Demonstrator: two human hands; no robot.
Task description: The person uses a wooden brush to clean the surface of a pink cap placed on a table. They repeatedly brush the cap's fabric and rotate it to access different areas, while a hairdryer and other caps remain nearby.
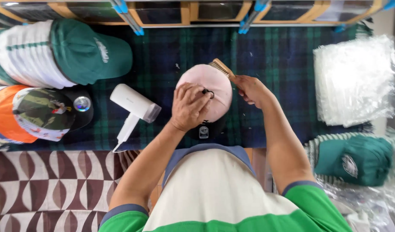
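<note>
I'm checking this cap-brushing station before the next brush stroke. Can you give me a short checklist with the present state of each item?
1. Pink cap steadied: ok, the left hand rests on its crown.
2. Wooden brush gripped: ok, the right hand holds its handle.
3. Bristles on the cap: ok, the brush head sits at the crown's far edge.
4. Cap's black brim free: cannot tell, it is mostly hidden under the crown.
5. White handheld steamer out of the way: ok, it lies on the plaid cloth apart from the left hand.
6. Stack of clear bags out of the way: ok, it lies well off to the right.
</note>
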